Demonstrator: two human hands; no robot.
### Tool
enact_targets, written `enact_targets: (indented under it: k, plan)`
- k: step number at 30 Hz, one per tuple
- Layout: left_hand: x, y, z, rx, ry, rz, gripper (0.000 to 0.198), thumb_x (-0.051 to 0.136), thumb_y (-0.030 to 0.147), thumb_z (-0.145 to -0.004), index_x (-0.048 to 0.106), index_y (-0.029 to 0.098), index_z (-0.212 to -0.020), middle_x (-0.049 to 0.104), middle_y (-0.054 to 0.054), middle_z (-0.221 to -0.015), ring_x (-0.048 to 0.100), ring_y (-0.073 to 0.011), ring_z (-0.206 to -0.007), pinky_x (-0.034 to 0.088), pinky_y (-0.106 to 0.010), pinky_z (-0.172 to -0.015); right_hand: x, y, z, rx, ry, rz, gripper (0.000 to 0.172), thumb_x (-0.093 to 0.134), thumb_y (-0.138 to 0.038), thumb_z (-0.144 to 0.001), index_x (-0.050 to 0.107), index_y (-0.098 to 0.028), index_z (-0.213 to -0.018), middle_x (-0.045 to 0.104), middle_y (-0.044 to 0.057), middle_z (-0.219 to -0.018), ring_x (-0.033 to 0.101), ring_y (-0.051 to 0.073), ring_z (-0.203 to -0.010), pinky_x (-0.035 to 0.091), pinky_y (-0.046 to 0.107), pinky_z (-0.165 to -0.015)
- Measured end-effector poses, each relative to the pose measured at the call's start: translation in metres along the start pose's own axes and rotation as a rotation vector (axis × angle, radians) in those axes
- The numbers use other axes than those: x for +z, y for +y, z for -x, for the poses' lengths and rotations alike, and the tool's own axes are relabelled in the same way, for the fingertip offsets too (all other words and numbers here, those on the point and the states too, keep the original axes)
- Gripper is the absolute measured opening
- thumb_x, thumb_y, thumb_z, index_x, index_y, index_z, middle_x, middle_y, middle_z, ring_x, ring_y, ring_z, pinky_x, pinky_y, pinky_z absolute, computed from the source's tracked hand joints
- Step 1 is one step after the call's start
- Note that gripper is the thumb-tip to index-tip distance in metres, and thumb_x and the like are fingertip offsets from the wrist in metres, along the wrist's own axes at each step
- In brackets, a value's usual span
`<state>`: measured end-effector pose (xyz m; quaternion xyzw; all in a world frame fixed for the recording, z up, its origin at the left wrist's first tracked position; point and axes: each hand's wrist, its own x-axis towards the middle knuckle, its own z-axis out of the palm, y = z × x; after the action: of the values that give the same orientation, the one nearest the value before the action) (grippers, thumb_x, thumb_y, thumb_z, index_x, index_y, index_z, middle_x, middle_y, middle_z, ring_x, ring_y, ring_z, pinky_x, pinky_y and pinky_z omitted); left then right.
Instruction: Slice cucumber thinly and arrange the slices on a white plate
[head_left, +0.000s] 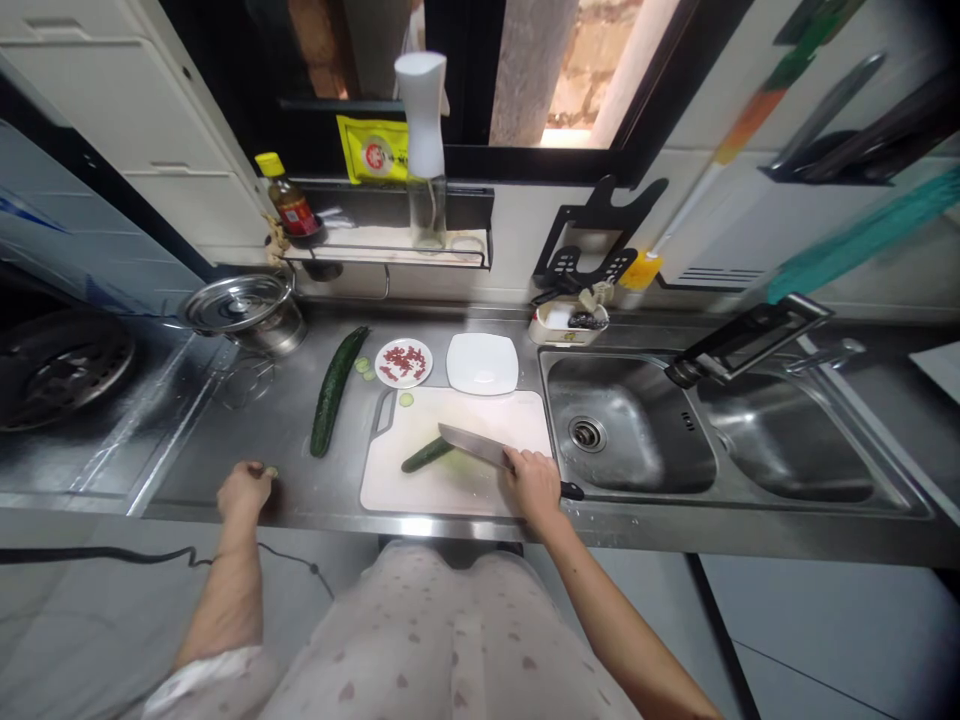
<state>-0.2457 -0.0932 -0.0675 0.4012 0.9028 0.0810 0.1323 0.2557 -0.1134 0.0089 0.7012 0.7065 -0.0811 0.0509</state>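
My right hand (534,484) is closed round a kitchen knife (474,442), its blade pointing left over the white cutting board (390,492). Below the blade, a cut length of cucumber (426,455) lies on the board, partly covered by the knife. One pale cucumber slice (406,399) rests near the board's upper left corner. Away to the left, my left hand (244,490) is low over the steel counter, its fingers pinched on a small green cucumber piece (271,471). A whole cucumber (337,392) lies between that hand and the board, with several slices (364,367) beside it.
Behind the board stand a plate of chopped red and white bits (404,363) and a white square dish (482,363). A double sink (630,425) with a black faucet (742,345) is on the right. At left are a lidded pot (251,315) and a wok (64,365).
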Motion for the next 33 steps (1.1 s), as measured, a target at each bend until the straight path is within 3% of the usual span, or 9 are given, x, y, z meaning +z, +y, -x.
enact_targets:
  k: [4, 10, 13, 18, 21, 23, 28, 33]
  plan:
    - [0.001, 0.008, 0.003, -0.084, -0.067, 0.015, 0.019, 0.064, 0.029, -0.067, 0.06, 0.018, -0.082, 0.066, -0.009, -0.081, 0.063, -0.0283, -0.079, 0.049, -0.039, -0.072, -0.001, 0.0, 0.0, 0.001, -0.009, -0.002, 0.029, 0.048, -0.023, -0.089, 0.063, -0.022, -0.113, 0.067, 0.007, -0.092, 0.054, 0.019, -0.084, 0.026, 0.03, -0.073]
    - [-0.014, 0.037, 0.006, 0.033, 0.071, 0.298, 0.026, 0.058, 0.033, -0.072, 0.063, 0.019, -0.093, 0.063, -0.003, -0.078, 0.059, -0.0182, -0.068, 0.049, -0.031, -0.066, 0.0, 0.003, -0.002, 0.008, 0.008, -0.023, 0.028, 0.048, -0.022, -0.088, 0.064, -0.022, -0.11, 0.067, 0.007, -0.091, 0.054, 0.019, -0.084, 0.025, 0.03, -0.073]
    - [-0.023, 0.076, -0.006, 0.13, 0.132, 0.397, 0.031, 0.061, 0.035, -0.07, 0.064, 0.019, -0.096, 0.061, 0.0, -0.074, 0.058, -0.0165, -0.065, 0.049, -0.03, -0.065, 0.002, 0.004, -0.003, 0.018, 0.017, -0.027, 0.028, 0.047, -0.023, -0.089, 0.065, -0.022, -0.11, 0.067, 0.006, -0.09, 0.054, 0.018, -0.084, 0.025, 0.03, -0.072]
    - [-0.024, 0.167, -0.032, 0.28, 0.177, 0.435, 0.022, 0.06, 0.026, -0.071, 0.064, 0.017, -0.091, 0.059, 0.0, -0.073, 0.057, -0.015, -0.069, 0.049, -0.031, -0.075, 0.004, 0.004, -0.001, 0.044, 0.002, -0.017, 0.029, 0.048, -0.022, -0.088, 0.064, -0.023, -0.113, 0.067, 0.006, -0.09, 0.054, 0.018, -0.085, 0.025, 0.03, -0.071]
    - [-0.021, 0.212, -0.039, 0.35, 0.205, 0.431, 0.023, 0.059, 0.025, -0.075, 0.063, 0.015, -0.095, 0.062, -0.003, -0.084, 0.058, -0.0164, -0.08, 0.047, -0.032, -0.083, 0.004, 0.003, 0.002, 0.058, -0.011, -0.024, 0.029, 0.048, -0.022, -0.088, 0.064, -0.023, -0.112, 0.067, 0.006, -0.089, 0.055, 0.018, -0.086, 0.026, 0.03, -0.072]
    - [-0.018, 0.229, -0.035, 0.412, 0.234, 0.432, 0.024, 0.058, 0.025, -0.078, 0.061, 0.014, -0.099, 0.061, -0.006, -0.094, 0.057, -0.0174, -0.089, 0.045, -0.033, -0.088, 0.004, 0.002, 0.003, 0.061, -0.017, -0.029, 0.028, 0.047, -0.023, -0.089, 0.064, -0.023, -0.112, 0.068, 0.006, -0.089, 0.055, 0.018, -0.086, 0.026, 0.03, -0.072]
    - [-0.002, 0.235, 0.016, 0.627, 0.16, 0.433, 0.021, 0.056, 0.028, -0.085, 0.062, 0.013, -0.099, 0.061, -0.007, -0.095, 0.056, -0.0186, -0.091, 0.044, -0.034, -0.088, 0.004, 0.003, 0.003, 0.085, -0.033, -0.048, 0.027, 0.045, -0.026, -0.091, 0.065, -0.024, -0.108, 0.068, 0.006, -0.092, 0.056, 0.018, -0.085, 0.026, 0.029, -0.072]
    - [0.033, 0.22, 0.1, 0.893, -0.113, 0.416, 0.016, 0.055, 0.029, -0.087, 0.064, 0.017, -0.091, 0.063, -0.007, -0.095, 0.057, -0.0193, -0.093, 0.046, -0.032, -0.087, 0.0, 0.0, -0.001, 0.106, -0.057, -0.1, 0.027, 0.043, -0.027, -0.092, 0.066, -0.024, -0.106, 0.069, 0.005, -0.092, 0.058, 0.017, -0.085, 0.028, 0.027, -0.07]
